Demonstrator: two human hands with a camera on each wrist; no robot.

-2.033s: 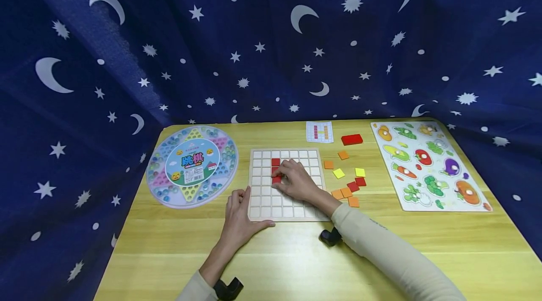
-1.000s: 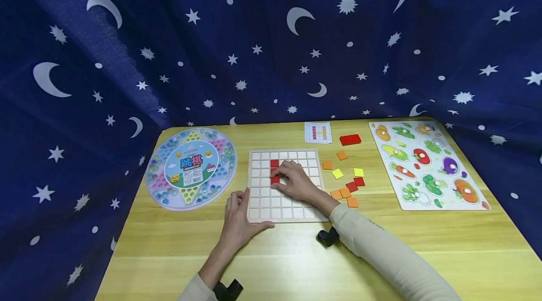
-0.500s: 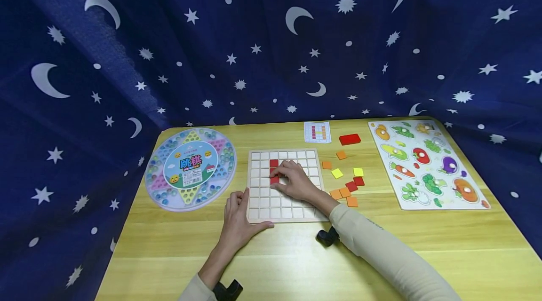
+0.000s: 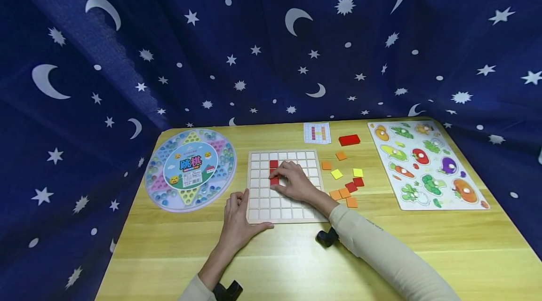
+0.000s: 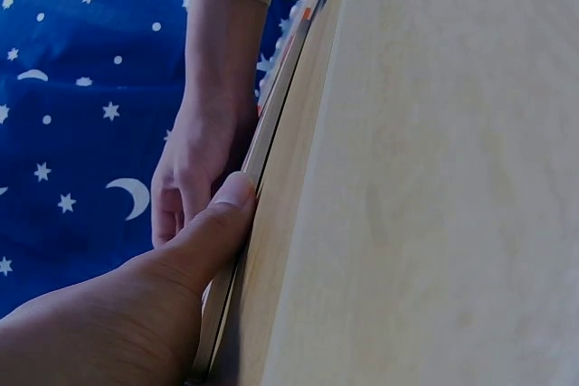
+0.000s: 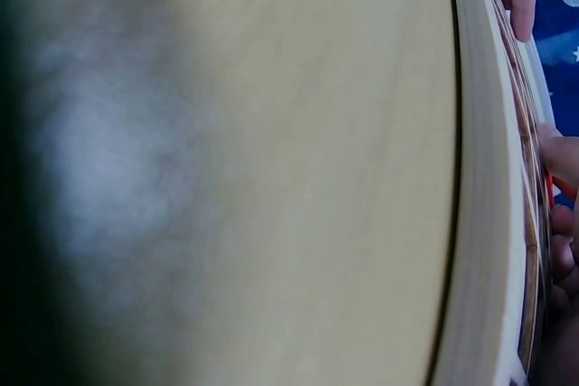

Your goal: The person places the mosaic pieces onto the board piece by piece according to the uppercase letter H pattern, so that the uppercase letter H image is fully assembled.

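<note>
In the head view, the white gridded wooden board (image 4: 262,214) lies on the table in front of me. My left hand (image 4: 236,223) is at its near left corner, fingers along the left side and thumb stretched along the front edge. The left wrist view shows that thumb (image 5: 233,194) against the board's side. My right hand (image 4: 296,182) reaches over the board, thumb and fingertips pinching a red square tile (image 4: 274,181) low over the grid. Another red tile (image 4: 274,163) lies in a cell farther up the same column, and red shows between the two, partly hidden by the fingers.
Right of the board lie several loose orange (image 4: 335,194), yellow (image 4: 336,174) and red tiles (image 4: 358,182). Behind them are a pattern card (image 4: 317,133) and a red block (image 4: 349,140). A round marble game (image 4: 192,167) stands left, a vegetable puzzle (image 4: 429,169) right.
</note>
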